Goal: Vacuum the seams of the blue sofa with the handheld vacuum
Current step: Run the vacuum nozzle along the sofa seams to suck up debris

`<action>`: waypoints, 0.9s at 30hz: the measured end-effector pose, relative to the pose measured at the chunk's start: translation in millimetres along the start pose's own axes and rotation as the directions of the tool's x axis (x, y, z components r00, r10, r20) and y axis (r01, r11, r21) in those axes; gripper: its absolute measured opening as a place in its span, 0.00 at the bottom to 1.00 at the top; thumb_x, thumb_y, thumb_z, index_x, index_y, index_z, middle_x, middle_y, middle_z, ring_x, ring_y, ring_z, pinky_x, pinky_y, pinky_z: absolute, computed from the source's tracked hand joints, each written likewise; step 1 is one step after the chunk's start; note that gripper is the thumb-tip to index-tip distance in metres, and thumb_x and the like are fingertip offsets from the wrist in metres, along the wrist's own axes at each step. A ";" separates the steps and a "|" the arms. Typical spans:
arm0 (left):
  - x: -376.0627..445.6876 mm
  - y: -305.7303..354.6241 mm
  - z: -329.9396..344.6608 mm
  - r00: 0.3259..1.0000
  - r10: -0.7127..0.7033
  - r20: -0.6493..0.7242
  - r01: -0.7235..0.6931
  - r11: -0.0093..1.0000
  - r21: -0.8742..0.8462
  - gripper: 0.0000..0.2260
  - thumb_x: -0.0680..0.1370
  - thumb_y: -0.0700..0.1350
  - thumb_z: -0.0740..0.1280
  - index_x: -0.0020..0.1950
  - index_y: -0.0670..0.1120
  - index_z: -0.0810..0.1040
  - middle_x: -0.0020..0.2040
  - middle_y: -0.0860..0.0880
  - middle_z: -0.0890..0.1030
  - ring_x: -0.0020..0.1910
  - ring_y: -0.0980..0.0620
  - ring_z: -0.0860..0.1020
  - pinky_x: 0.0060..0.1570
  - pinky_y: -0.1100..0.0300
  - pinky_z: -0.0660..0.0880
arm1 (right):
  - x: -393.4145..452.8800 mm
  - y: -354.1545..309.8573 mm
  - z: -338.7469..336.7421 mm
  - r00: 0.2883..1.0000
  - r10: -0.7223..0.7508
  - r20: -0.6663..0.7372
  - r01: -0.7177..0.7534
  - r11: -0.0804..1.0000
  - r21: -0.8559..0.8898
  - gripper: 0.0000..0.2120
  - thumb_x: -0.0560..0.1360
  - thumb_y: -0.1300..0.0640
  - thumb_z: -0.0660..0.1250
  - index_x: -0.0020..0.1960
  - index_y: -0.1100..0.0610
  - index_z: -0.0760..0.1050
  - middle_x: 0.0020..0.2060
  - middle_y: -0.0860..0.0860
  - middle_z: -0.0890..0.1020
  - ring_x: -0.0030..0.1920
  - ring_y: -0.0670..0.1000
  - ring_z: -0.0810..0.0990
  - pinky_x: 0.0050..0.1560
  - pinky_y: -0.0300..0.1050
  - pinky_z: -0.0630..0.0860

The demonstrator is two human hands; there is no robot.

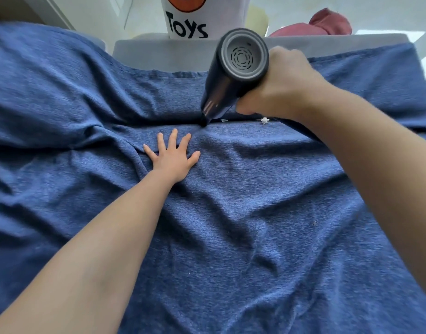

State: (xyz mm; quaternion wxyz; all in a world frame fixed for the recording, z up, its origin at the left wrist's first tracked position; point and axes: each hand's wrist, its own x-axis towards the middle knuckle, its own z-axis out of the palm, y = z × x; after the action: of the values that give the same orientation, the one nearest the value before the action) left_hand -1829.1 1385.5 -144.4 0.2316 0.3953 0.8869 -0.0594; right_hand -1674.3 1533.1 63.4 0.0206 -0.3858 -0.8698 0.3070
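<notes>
Head view: wrinkled knit blue sofa (231, 225)

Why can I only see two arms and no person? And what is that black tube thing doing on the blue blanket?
The camera sits on the person's head and looks down, so you see only their arms. The blue cloth covers a sofa. The right hand grips a black handheld vacuum, with its thin tip poked into the seam where seat meets back. The left hand lies flat with fingers spread, pressing on the cloth. Little white crumbs wait in the seam beside the tip. Behind the sofa stands a white bag that says "Toys".
</notes>
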 end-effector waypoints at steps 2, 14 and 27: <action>-0.1 -0.4 0.0 1.000 0.003 -0.003 -0.003 1.000 -0.002 0.28 0.80 0.65 0.48 0.78 0.60 0.48 0.80 0.51 0.42 0.77 0.41 0.37 0.67 0.28 0.37 | 2.4 -3.4 -4.9 0.999 -0.041 0.001 0.041 0.999 -0.027 0.13 0.55 0.45 0.66 0.36 0.50 0.73 0.35 0.47 0.78 0.43 0.57 0.81 0.42 0.47 0.75; 4.4 -3.7 4.0 1.000 0.014 -0.014 -0.015 0.999 -0.035 0.28 0.79 0.66 0.50 0.78 0.61 0.49 0.80 0.52 0.42 0.77 0.42 0.37 0.66 0.28 0.36 | 3.9 -1.1 1.0 0.998 -0.027 0.054 0.029 0.999 -0.032 0.14 0.55 0.46 0.67 0.38 0.51 0.73 0.36 0.48 0.79 0.43 0.57 0.81 0.41 0.48 0.75; 5.9 -3.3 4.7 1.000 0.007 -0.008 -0.008 0.999 -0.036 0.27 0.79 0.66 0.50 0.77 0.62 0.49 0.80 0.52 0.42 0.77 0.42 0.37 0.67 0.28 0.36 | -3.2 5.4 -15.3 1.000 -0.027 0.012 0.027 0.999 -0.047 0.14 0.56 0.47 0.67 0.41 0.49 0.73 0.40 0.50 0.81 0.47 0.58 0.81 0.49 0.55 0.81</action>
State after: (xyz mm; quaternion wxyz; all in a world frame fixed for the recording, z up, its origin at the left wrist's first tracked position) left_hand -1833.3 1385.9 -151.5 0.2352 0.3946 0.8873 -0.0408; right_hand -1664.3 1541.5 73.5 0.0105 -0.3726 -0.8820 0.2882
